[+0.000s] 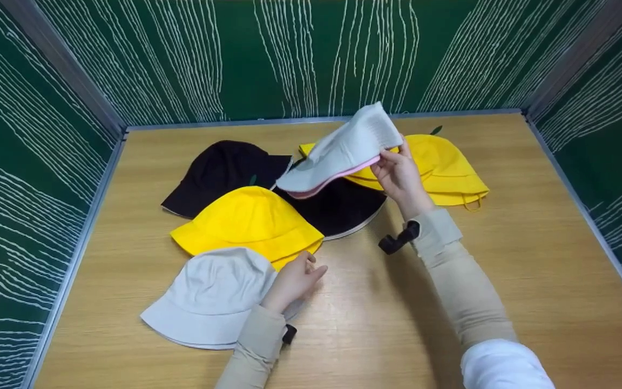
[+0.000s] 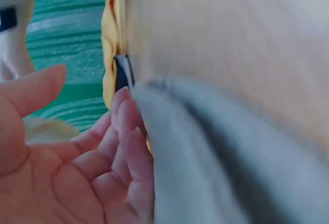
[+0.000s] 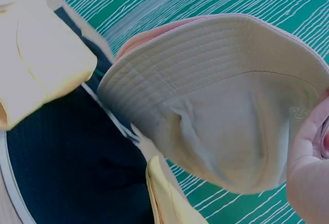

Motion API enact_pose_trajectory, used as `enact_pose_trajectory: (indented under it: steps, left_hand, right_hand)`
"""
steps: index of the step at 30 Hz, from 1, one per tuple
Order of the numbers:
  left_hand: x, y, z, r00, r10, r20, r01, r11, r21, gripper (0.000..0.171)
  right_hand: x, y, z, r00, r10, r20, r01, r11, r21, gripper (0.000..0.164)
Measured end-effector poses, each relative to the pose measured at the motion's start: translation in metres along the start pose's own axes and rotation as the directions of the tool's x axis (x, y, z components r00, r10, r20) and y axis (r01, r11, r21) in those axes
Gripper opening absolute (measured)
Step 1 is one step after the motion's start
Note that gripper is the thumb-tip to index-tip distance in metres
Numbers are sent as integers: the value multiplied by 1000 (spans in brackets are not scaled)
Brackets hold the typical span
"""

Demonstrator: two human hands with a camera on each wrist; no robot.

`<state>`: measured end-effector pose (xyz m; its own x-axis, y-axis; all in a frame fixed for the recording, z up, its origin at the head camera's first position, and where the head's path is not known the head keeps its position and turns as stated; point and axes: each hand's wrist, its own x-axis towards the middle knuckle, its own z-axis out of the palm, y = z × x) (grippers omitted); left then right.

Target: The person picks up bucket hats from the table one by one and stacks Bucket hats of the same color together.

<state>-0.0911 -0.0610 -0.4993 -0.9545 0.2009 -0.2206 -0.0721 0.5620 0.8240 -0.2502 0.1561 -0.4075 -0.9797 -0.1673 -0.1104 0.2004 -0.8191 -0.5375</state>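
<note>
My right hand (image 1: 400, 175) grips a pale bucket hat (image 1: 340, 148) by its edge and holds it up above the other hats. Pink shows along the underside of that hat. In the right wrist view the pale hat (image 3: 221, 106) hangs tilted, with stitched rings round its brim; the right hand (image 3: 311, 167) is partly cut off at the edge. My left hand (image 1: 295, 278) holds nothing, its thumb apart from loosely bent fingers. It is beside a light grey bucket hat (image 1: 219, 297) and the brim of a yellow bucket hat (image 1: 251, 221).
A black bucket hat (image 1: 224, 173) lies at the back left. Another black hat (image 1: 343, 208) lies beneath the raised one, and a yellow hat (image 1: 443, 165) with a cord loop is at the back right. Green, white-streaked walls (image 1: 257, 59) enclose the wooden table (image 1: 527, 259).
</note>
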Motion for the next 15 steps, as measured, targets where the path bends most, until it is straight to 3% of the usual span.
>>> enact_pose_trajectory:
  steps: [4, 7, 10, 15]
  left_hand:
    - [2, 0, -13, 995, -8, -103, -9, 987, -162, 39]
    - [4, 1, -23, 988, -52, -147, 3, 948, -317, 38]
    - [6, 3, -31, 984, -120, -132, 43, 877, -478, 42]
    - [8, 4, -38, 970, -221, -100, 100, 739, -666, 49]
  right_hand:
    - [-14, -3, -1, 999, 15, 32, -17, 997, 77, 43]
    - [-25, -6, 0, 998, 30, 63, -37, 993, 113, 44]
    - [-37, -9, 3, 993, 21, 116, -35, 992, 125, 42]
    - [-56, -12, 6, 970, -1, 242, -47, 981, 190, 36]
